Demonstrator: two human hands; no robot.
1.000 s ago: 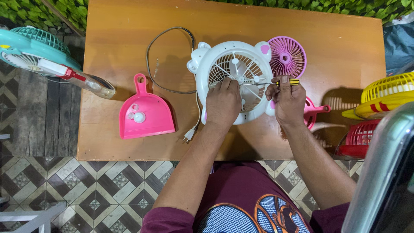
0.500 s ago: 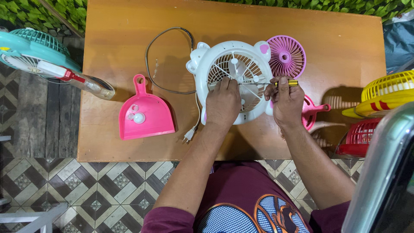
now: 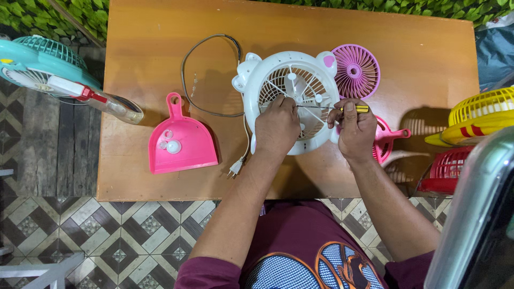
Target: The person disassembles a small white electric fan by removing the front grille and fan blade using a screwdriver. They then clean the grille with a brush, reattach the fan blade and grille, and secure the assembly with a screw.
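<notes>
A white round fan housing (image 3: 270, 69) with small ears lies flat on the wooden table (image 3: 417, 48). My left hand (image 3: 276, 127) rests on its grille, fingers pressed at the middle. My right hand (image 3: 355, 129) grips a yellow-handled screwdriver (image 3: 353, 108), whose thin shaft points left across the grille toward my left fingers. A pink fan blade (image 3: 355, 70) lies just right of the housing. The fan's grey cord (image 3: 206, 69) loops to the left and ends in a white plug (image 3: 236, 168).
A pink dustpan (image 3: 179, 140) holding small white parts sits left of the fan. A second pink dustpan (image 3: 386, 140) is partly under my right hand. A teal fan (image 3: 37, 61) stands off the left edge; yellow and red fan parts (image 3: 476, 120) crowd the right.
Both hands stay on the fan housing. My right hand has shifted slightly with the screwdriver; nothing else moved.
</notes>
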